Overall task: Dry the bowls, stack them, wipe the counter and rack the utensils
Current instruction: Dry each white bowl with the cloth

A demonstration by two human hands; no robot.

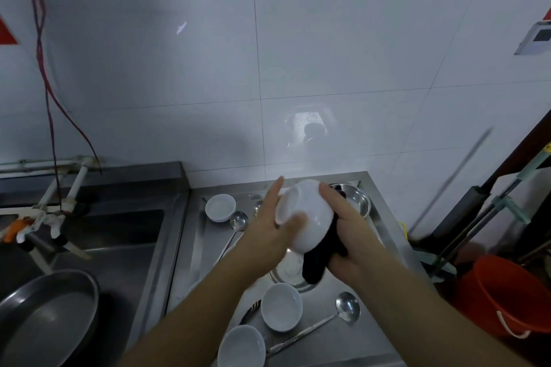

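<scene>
**Mia:** Where is this?

**Dad:** It's a kitchen. There is a white tile wall (pixel 328 53) and a steel counter (pixel 337 301). A sink (pixel 119 235) sits to the left, with a big round pan (pixel 44 316) in it.

**Mia:** What are the hands doing?

**Dad:** They hold a white bowl (pixel 307 217) up in the air, over the counter. It is tipped on its side. Its open mouth faces left, toward the left hand (pixel 271 235). Its round bottom faces right, toward the right hand (pixel 348 235).

**Mia:** Are the fingers squeezing it?

**Dad:** The left fingers (pixel 272 191) are straight and close together, flat by the rim. The left thumb goes across the front of the bowl. The right fingers (pixel 326 189) curl over the back of the bowl and press a dark cloth (pixel 319 259) on it. Part of the cloth hangs down below.

**Mia:** So the bowl is getting dried?

**Dad:** I think so. The cloth is on the outside now. To dry the inside, the cloth has to go left, into the open mouth. The right hand has the cloth, so the left hand would need to turn the bowl.

**Mia:** And the other bowls?

**Dad:** One small bowl (pixel 220 207) waits at the back. Two bowls (pixel 281 310) sit near the front, not stacked yet. A long ladle (pixel 347 305) lies just beside them. Another ladle (pixel 238 220) lies near the small bowl.
</scene>
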